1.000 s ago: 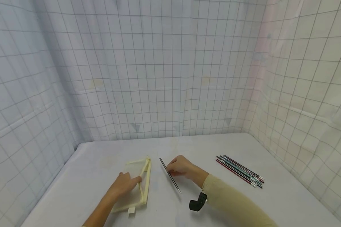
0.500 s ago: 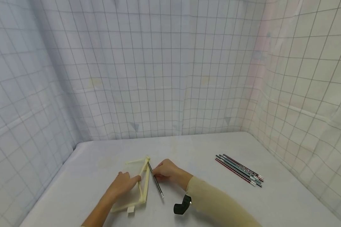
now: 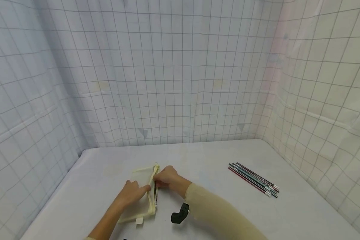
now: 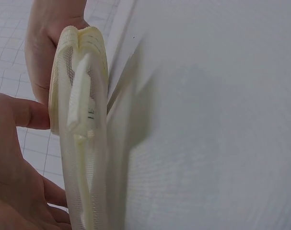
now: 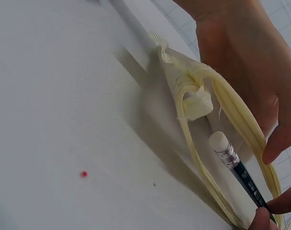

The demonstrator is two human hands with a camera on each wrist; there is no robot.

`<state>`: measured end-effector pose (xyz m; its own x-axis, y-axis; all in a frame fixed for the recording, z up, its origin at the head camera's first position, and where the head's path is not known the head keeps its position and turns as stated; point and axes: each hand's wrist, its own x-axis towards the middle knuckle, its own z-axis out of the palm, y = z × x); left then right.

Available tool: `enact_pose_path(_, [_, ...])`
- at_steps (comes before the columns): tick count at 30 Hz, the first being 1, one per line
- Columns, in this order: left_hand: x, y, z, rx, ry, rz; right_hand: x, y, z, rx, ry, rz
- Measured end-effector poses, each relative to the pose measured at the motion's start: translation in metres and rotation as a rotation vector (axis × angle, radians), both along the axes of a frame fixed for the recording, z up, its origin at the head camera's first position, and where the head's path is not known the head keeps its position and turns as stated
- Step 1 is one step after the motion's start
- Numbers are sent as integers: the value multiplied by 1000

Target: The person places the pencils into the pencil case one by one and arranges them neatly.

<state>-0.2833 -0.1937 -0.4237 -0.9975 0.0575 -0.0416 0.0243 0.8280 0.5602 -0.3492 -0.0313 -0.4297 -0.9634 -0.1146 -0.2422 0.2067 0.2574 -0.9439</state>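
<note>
A whitish mesh zip pouch (image 3: 151, 208) with pale yellow edging lies on the table, its mouth facing right. My left hand (image 3: 130, 193) holds the pouch by its upper edge; in the right wrist view the thumb is on the yellow zip band (image 5: 231, 103). With thumb and finger, my right hand (image 3: 168, 176) pinches a dark pencil (image 5: 246, 179) right at the gaping mouth. The pencil lies lengthwise between the two zip edges, its white eraser end towards me. The left wrist view shows a small white label (image 4: 79, 96) on the pouch's near end.
Several dark, teal and red pencils (image 3: 253, 180) lie in a loose bundle on the right of the white table (image 3: 207, 160). A black camera mount (image 3: 180, 215) sticks out at my right sleeve. Gridded white cloth (image 3: 180, 83) hangs behind and at both sides.
My right hand has moved left with the pencil, from beside the pouch into its mouth. The pencil has turned more in line with the opening. My left hand has stayed on the pouch.
</note>
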Motion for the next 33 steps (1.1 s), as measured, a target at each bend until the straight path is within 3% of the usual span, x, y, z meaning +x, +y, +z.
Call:
enact_pose_path(6, [0,-1,1,3,2,-2,-1,-3,2,-19,-16,-3])
enact_pose_path(14, [-1,0,2,9,-8,-1,-7,7,5,-213,-72,135])
enact_pose_path(23, [-1,2,0,-23,-21,-4,-8,20,7,-194,-121,225])
enact_pose_path(33, [1,5,-2,-39,-16,-3,-11,23,10,-138,-90,302])
